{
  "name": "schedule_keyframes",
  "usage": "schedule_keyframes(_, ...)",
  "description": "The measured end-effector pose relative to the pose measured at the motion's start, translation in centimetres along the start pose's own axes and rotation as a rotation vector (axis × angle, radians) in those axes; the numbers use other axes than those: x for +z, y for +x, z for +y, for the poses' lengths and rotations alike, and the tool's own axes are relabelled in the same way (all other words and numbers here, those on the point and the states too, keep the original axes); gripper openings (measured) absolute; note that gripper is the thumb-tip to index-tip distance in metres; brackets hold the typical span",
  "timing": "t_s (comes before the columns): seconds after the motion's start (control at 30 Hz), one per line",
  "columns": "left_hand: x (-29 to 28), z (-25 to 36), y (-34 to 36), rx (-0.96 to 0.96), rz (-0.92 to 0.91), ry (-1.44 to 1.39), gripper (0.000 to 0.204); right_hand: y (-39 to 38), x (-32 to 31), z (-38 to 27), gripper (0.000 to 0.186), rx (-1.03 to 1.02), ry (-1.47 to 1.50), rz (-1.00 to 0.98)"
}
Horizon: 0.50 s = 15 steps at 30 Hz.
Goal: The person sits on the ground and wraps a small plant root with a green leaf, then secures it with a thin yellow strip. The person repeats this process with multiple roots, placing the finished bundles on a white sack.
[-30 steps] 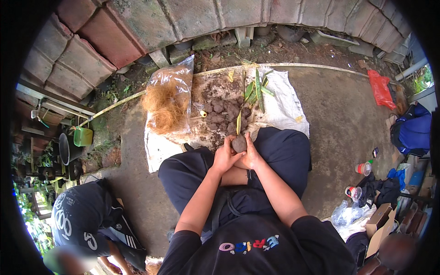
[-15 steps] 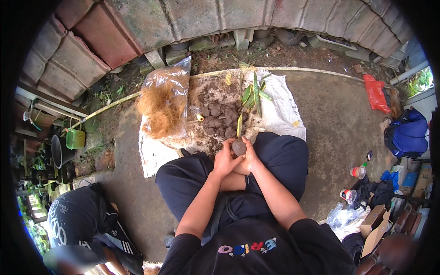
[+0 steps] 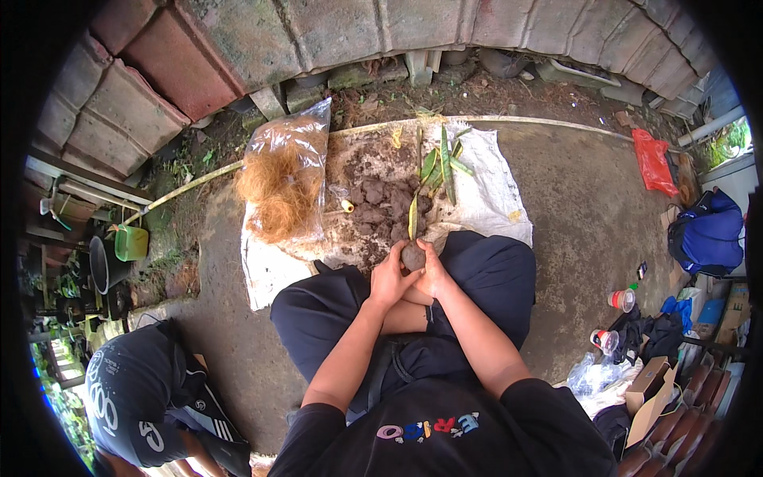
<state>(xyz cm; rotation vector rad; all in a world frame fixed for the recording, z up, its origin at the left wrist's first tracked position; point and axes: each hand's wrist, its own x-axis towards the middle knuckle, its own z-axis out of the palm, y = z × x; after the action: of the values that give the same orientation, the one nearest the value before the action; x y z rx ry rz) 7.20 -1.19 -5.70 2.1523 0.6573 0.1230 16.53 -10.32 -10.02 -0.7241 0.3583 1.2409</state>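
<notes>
Between my two hands sits a round ball of dark soil (image 3: 412, 256), held low over my crossed legs. A green-and-yellow snake plant leaf (image 3: 412, 218) stands upright out of its top. My left hand (image 3: 389, 277) is curled round the ball's left side, while my right hand (image 3: 433, 276) cups the right side; the fingers underneath are hidden. Just beyond lies a heap of dark soil lumps (image 3: 385, 203). More snake plant leaves (image 3: 444, 165) rest on the white sack (image 3: 497, 191) to the right of that heap.
A clear bag of brown fibre (image 3: 280, 179) lies at the sack's left, near a small yellow spool (image 3: 346, 206). At lower left another person (image 3: 139, 389) bends over. Cups (image 3: 621, 299), a cardboard box (image 3: 650, 383) and a blue bag (image 3: 706, 234) line the right side.
Both hands keep the soil ball in nearly the same place, and the leaf tilts slightly left. The person at lower left has shifted, their head no longer showing.
</notes>
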Motion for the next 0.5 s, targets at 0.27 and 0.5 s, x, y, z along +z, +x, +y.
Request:
schedule_keyframes(0.27,0.1,0.0,-0.1,0.031,-0.034,0.058,0.068,-0.2,0.6,-0.2,0.042,0.053,-0.013,0.071)
schedule_keyframes(0.5,0.5,-0.4,-0.2,0.047,-0.016,0.056,0.068,0.3,-0.3,0.0,0.069,0.07,-0.141,0.027)
